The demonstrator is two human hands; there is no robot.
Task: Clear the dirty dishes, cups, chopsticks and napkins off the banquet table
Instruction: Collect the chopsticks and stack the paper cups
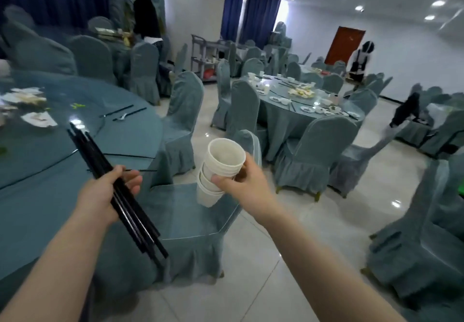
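Black chopsticks (118, 193) left hand (100, 193), cups (218, 168) right hand (241, 183)

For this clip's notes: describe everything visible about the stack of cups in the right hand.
The cup stack is several white, matte cups that look disposable, nested one inside another and tilted, mouth toward the camera and up-left. The top cup looks empty inside; its rim is round and intact. The right hand grips the stack from the side, fingers curled round the lower cups. It is held in the air above a covered chair seat, beside the table, touching nothing else.
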